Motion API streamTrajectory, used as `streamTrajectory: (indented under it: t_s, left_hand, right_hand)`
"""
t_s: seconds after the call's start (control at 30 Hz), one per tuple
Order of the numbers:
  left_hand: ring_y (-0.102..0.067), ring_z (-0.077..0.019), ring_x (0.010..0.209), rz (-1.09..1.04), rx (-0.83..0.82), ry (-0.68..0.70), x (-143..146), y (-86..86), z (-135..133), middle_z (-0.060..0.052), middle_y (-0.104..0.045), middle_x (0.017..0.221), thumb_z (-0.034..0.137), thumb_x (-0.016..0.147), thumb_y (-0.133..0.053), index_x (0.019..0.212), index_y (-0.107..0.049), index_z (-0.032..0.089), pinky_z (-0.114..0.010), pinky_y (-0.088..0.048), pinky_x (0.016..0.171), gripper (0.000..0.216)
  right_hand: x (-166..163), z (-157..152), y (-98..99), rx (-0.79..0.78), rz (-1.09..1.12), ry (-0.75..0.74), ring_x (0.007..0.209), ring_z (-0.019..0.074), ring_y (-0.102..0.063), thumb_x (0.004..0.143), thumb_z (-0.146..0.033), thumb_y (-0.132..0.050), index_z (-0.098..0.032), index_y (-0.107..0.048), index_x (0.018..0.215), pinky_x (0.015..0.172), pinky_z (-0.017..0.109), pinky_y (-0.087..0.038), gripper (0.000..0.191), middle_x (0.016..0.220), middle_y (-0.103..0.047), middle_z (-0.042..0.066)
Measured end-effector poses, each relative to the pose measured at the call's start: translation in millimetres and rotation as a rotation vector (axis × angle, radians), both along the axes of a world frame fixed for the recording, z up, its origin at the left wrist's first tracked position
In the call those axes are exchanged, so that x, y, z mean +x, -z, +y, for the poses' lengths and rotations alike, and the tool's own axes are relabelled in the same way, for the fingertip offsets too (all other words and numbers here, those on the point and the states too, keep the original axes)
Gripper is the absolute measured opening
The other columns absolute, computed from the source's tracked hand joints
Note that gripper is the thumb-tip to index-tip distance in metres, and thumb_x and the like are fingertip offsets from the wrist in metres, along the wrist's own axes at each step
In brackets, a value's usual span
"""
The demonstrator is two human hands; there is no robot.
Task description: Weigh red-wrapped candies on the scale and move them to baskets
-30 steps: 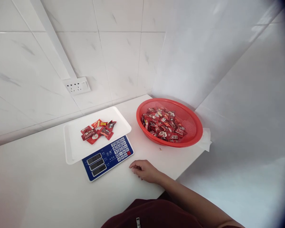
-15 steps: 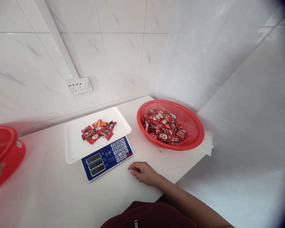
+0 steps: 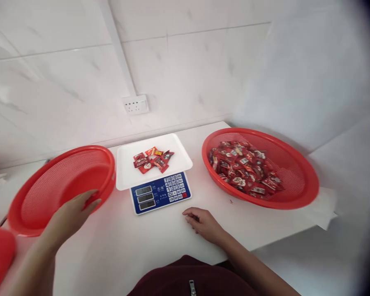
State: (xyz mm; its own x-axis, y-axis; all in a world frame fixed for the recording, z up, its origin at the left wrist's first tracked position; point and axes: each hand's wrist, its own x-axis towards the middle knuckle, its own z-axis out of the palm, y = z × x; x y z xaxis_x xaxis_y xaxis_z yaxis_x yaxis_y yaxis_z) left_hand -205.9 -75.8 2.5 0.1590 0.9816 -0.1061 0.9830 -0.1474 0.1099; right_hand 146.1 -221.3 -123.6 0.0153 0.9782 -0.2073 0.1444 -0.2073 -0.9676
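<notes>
My left hand is at the near right rim of a red plastic basket with perforated sides, its fingers and thumb closed about the edge. No contents show inside that basket. My right hand rests on the white table in front of the scale, fingers loosely curled and holding nothing visible. Between the two baskets stands a digital scale with a blue keypad panel. Several small red-wrapped snack packets lie on its white tray.
On the right, another red basket holds a heap of similar red packets. Part of a further red container shows at the lower left. A wall socket is behind the scale. A tiny scrap lies near the right basket.
The view has turned left. The left basket now stands beside the scale, where bare table showed before, and my left hand has come into view at its rim. My right hand stays resting.
</notes>
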Motion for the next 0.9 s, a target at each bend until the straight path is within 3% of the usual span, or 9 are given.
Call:
streamTrajectory:
  t_s: [0.13,0.27,0.4,0.5,0.6,0.9]
  left_hand:
    - [-0.063,-0.0225,0.095,-0.038,-0.060,0.018,32.3,-27.7,-23.4,0.005,-0.067,0.106,0.053,0.084,-0.034,0.105,-0.055,0.036,-0.029,-0.048,0.072,0.034]
    - [-0.060,-0.0210,0.097,-0.186,0.047,0.180,79.2,-44.5,-15.5,0.003,-0.065,0.109,0.047,0.086,-0.037,0.102,-0.057,0.031,-0.029,-0.047,0.077,0.030]
    - [-0.049,-0.0204,0.116,-0.221,0.092,0.372,124.0,-34.6,27.8,-0.003,-0.053,0.128,0.040,0.089,-0.040,0.119,-0.049,0.025,-0.032,-0.041,0.094,0.035]
    - [-0.042,-0.0234,0.122,-0.150,0.054,0.343,143.0,-22.5,67.3,-0.011,-0.048,0.133,0.038,0.088,-0.043,0.122,-0.046,0.017,-0.034,-0.037,0.098,0.040]
    - [-0.049,-0.0289,0.113,-0.095,-0.003,0.289,148.7,-15.4,93.2,-0.017,-0.054,0.124,0.042,0.084,-0.050,0.122,-0.045,0.013,-0.039,-0.041,0.090,0.049]
    - [-0.049,-0.0290,0.110,-0.053,-0.075,0.295,151.9,-10.8,95.5,-0.013,-0.054,0.119,0.050,0.076,-0.057,0.122,-0.046,0.019,-0.036,-0.042,0.085,0.056]
  right_hand:
    - [1.1,0.1,-0.8,-0.049,-0.012,-0.013,0.049,0.0143,-0.050,0.076,-0.035,-0.053,-0.025,-0.065,0.091,0.048,0.029,-0.044,0.021,0.064,-0.054,-0.001]
    - [0.7,1.4,0.0,-0.061,-0.026,-0.042,0.049,0.0127,-0.050,0.075,-0.037,-0.052,-0.021,-0.064,0.092,0.046,0.027,-0.044,0.026,0.064,-0.052,-0.002]
    - [0.0,0.6,2.2,-0.048,-0.043,-0.038,0.048,0.0120,-0.049,0.075,-0.038,-0.052,-0.020,-0.064,0.092,0.046,0.026,-0.045,0.028,0.065,-0.053,-0.002]
    - [0.0,-1.3,3.1,-0.031,-0.048,-0.021,0.049,0.0131,-0.051,0.074,-0.037,-0.053,-0.022,-0.065,0.092,0.046,0.027,-0.045,0.027,0.066,-0.055,-0.001]
    - [0.3,-2.4,3.1,-0.007,-0.039,0.000,0.050,0.0139,-0.052,0.075,-0.035,-0.054,-0.023,-0.066,0.091,0.047,0.027,-0.046,0.024,0.067,-0.056,0.000]
    - [1.7,-0.1,7.6,-0.024,-0.042,-0.028,0.050,0.0124,-0.051,0.074,-0.036,-0.054,-0.022,-0.066,0.093,0.047,0.026,-0.046,0.026,0.066,-0.055,-0.002]
